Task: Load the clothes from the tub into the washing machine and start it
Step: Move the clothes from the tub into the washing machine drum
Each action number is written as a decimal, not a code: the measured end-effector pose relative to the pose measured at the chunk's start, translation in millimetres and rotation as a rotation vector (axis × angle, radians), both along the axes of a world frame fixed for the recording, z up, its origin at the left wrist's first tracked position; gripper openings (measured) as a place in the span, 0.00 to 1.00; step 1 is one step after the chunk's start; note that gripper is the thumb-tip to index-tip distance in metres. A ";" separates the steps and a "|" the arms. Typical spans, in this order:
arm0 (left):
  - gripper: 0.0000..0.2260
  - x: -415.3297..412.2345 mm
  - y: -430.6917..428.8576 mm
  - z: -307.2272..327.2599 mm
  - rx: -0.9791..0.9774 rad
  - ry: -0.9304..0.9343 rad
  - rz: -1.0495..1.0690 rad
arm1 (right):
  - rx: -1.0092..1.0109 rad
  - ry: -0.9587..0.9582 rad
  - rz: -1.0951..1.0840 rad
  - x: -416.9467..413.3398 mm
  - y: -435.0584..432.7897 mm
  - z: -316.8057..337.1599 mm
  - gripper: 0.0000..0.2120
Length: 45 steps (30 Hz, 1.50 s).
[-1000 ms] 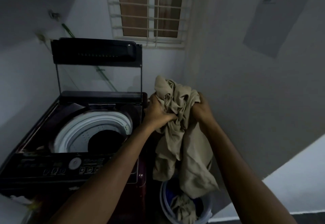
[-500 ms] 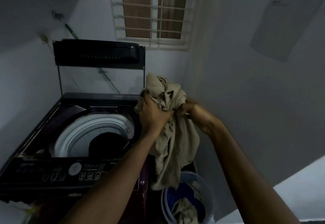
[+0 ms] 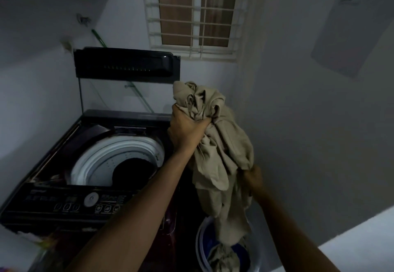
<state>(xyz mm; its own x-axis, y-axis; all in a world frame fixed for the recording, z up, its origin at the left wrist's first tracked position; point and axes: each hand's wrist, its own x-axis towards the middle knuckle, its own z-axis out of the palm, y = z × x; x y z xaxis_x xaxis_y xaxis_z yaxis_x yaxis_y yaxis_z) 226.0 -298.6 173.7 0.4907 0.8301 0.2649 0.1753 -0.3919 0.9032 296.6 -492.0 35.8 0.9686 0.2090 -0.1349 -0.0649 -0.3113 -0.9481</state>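
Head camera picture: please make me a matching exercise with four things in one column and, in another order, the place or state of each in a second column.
Things
1. beige garment
2. tub
3. lid
4. left hand

Places or states
A. low down, right of the washing machine, with cloth inside
B. grips the bunched top of the garment
C. stands raised at the back of the machine
D. hangs in the air above the tub

Pairs: 1-D, 2-A, 3-C, 4-B
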 end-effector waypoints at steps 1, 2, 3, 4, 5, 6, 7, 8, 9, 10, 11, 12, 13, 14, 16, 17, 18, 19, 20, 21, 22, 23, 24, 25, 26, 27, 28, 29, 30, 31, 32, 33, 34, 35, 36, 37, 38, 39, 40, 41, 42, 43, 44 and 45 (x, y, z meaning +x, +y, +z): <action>0.35 -2.1 3.7 -3.5 0.025 0.025 0.009 | 0.070 0.024 -0.072 11.7 -2.3 8.9 0.08; 0.36 -4.1 7.4 -7.2 0.051 0.050 0.018 | 0.144 0.035 -0.128 21.7 -2.9 24.3 0.08; 0.38 -5.9 10.6 -10.7 0.073 0.069 0.023 | 0.189 0.027 -0.167 31.2 -0.3 42.4 0.10; 0.38 -6.7 12.6 -13.3 0.093 0.081 0.024 | 0.195 0.002 -0.178 39.0 5.4 59.7 0.12; 0.38 -7.1 13.0 -14.0 0.112 0.087 0.021 | 0.184 -0.041 -0.151 43.3 14.0 78.7 0.14; 0.38 -6.7 12.6 -13.9 0.129 0.088 0.013 | 0.175 -0.081 -0.103 41.9 23.6 97.7 0.15; 0.38 -5.7 12.3 -12.8 0.145 0.086 0.002 | 0.206 -0.097 -0.035 36.6 35.6 114.5 0.14; 0.39 -4.7 13.1 -11.8 0.166 0.082 -0.009 | 0.247 -0.099 0.063 26.7 48.2 131.0 0.11; 0.40 -4.1 15.8 -10.6 0.187 0.078 -0.016 | 0.260 -0.096 0.159 19.7 59.6 139.6 0.09; 0.42 -4.2 20.8 -9.8 0.204 0.073 -0.021 | 0.269 -0.107 0.249 11.7 72.0 148.7 0.09; 0.43 -5.3 28.1 -9.3 0.203 0.067 -0.021 | 0.278 -0.121 0.314 6.4 82.4 152.9 0.09; 0.42 -7.4 37.0 -8.7 0.191 0.061 -0.020 | 0.292 -0.136 0.362 3.0 91.7 154.7 0.09; 0.42 -10.2 47.1 -8.1 0.178 0.058 -0.019 | 0.303 -0.141 0.408 0.8 100.6 156.6 0.11; 0.41 -12.8 58.7 -7.9 0.174 0.058 -0.016 | 0.299 -0.137 0.444 -0.4 110.3 157.3 0.12; 0.40 -19.0 83.5 -8.7 0.177 0.068 -0.009 | 0.273 -0.112 0.473 -5.0 132.2 159.9 0.13; 0.40 -22.6 96.6 -9.4 0.176 0.076 -0.006 | 0.274 -0.103 0.489 -7.2 145.3 158.5 0.13; 0.40 -26.5 110.5 -10.6 0.174 0.081 -0.004 | 0.281 -0.094 0.503 -10.1 160.0 156.5 0.13; 0.39 -30.9 125.6 -12.0 0.168 0.085 -0.001 | 0.295 -0.084 0.504 -13.4 177.1 153.9 0.13; 0.39 -35.8 142.8 -13.6 0.167 0.089 0.004 | 0.302 -0.073 0.495 -15.8 196.2 149.4 0.12; 0.39 -41.0 162.0 -15.5 0.169 0.097 0.010 | 0.314 -0.056 0.495 -17.9 216.9 144.0 0.11; 0.39 -46.7 183.0 -17.3 0.170 0.104 0.015 | 0.320 -0.032 0.494 -19.9 239.5 139.1 0.10; 0.39 -52.7 206.2 -20.2 0.170 0.111 0.021 | 0.329 -0.011 0.497 -24.4 263.3 135.8 0.10; 0.40 -59.8 229.9 -22.8 0.169 0.120 0.026 | 0.340 0.002 0.506 -29.1 288.1 131.3 0.11; 0.40 -67.3 253.5 -26.3 0.167 0.130 0.033 | 0.352 0.012 0.512 -34.4 313.0 126.4 0.12; 0.41 -75.4 277.6 -29.6 0.164 0.137 0.041 | 0.363 0.023 0.512 -42.1 336.9 123.2 0.13; 0.41 -83.6 301.1 -33.4 0.164 0.142 0.050 | 0.369 0.031 0.509 -50.3 361.8 119.8 0.13; 0.41 -92.3 321.7 -37.5 0.167 0.149 0.057 | 0.373 0.039 0.502 -59.6 383.5 116.0 0.14; 0.41 -101.0 341.2 -40.7 0.170 0.152 0.061 | 0.382 0.056 0.504 -70.2 404.4 113.1 0.15; 0.40 -108.6 359.7 -43.1 0.169 0.155 0.062 | 0.405 0.080 0.505 -80.0 423.4 110.2 0.16; 0.40 -114.4 375.9 -46.0 0.166 0.164 0.060 | 0.434 0.109 0.511 -88.3 439.1 107.2 0.16; 0.40 -119.1 388.8 -49.8 0.160 0.181 0.057 | 0.460 0.136 0.512 -95.2 451.7 101.9 0.16; 0.40 -122.7 398.6 -54.7 0.161 0.202 0.055 | 0.481 0.158 0.505 -100.3 460.0 95.4 0.15; 0.41 -124.0 405.9 -60.0 0.165 0.222 0.048 | 0.488 0.171 0.487 -102.2 466.2 86.8 0.14; 0.42 -124.6 409.6 -65.5 0.164 0.238 0.035 | 0.493 0.191 0.462 -101.5 468.8 78.0 0.13; 0.44 -123.7 410.2 -71.5 0.150 0.250 0.017 | 0.489 0.200 0.435 -100.7 468.2 71.2 0.13; 0.44 -122.1 407.9 -76.6 0.137 0.261 -0.003 | 0.479 0.201 0.396 -98.7 465.9 64.8 0.13; 0.44 -119.4 404.6 -83.2 0.127 0.274 -0.025 | 0.458 0.204 0.358 -94.6 462.5 57.7 0.12; 0.45 -116.2 400.2 -89.3 0.127 0.287 -0.049 | 0.443 0.206 0.314 -92.0 457.8 52.6 0.12; 0.46 -112.4 395.4 -95.2 0.135 0.292 -0.080 | 0.431 0.205 0.283 -91.5 452.4 49.6 0.13; 0.47 -108.9 390.6 -100.4 0.144 0.295 -0.115 | 0.412 0.199 0.266 -90.9 446.3 45.7 0.14; 0.48 -106.2 387.0 -107.6 0.152 0.296 -0.154 | 0.349 0.156 0.273 -90.6 440.9 40.9 0.14; 0.49 -104.4 385.3 -117.0 0.157 0.306 -0.194 | 0.283 0.099 0.282 -90.7 435.3 37.6 0.15; 0.50 -103.5 385.5 -127.0 0.162 0.330 -0.229 | 0.170 0.020 0.299 -88.4 429.9 31.6 0.14; 0.53 -103.8 388.4 -140.2 0.171 0.368 -0.278 | 0.070 -0.048 0.315 -85.3 424.3 23.7 0.12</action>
